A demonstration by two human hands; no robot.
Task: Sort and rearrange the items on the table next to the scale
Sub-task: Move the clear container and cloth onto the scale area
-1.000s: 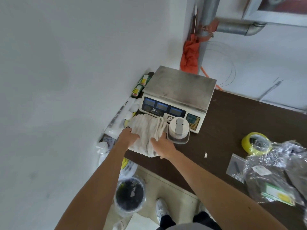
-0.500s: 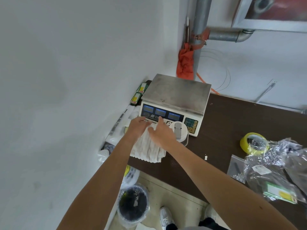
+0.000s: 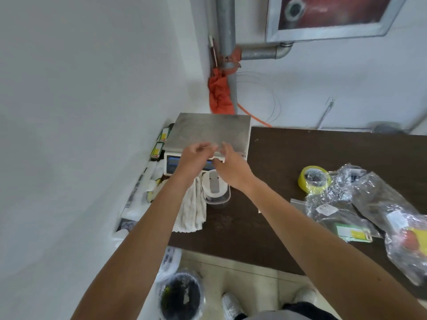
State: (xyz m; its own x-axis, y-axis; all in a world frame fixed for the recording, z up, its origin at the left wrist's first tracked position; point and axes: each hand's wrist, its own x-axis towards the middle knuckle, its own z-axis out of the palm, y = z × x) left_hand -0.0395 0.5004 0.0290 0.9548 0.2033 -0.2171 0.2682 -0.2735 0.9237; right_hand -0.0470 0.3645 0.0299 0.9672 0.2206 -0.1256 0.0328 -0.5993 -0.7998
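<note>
though blurred, both hands (image 3: 209, 158) over scale (image 3: 211, 131)

Your forearms are bare to the elbows, with no sleeves, watch or rings showing on your hands. You wear white shoes (image 3: 231, 306), dark trousers (image 3: 307, 311) and a grey top (image 3: 275, 316).

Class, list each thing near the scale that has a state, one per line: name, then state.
scale: platter bare, display lit
white cloth: folded, flat on the table, let go
white container: lid on, upright before the scale
yellow tape roll: lying flat
left hand: open, above the scale's front edge
right hand: open, holding nothing
</note>
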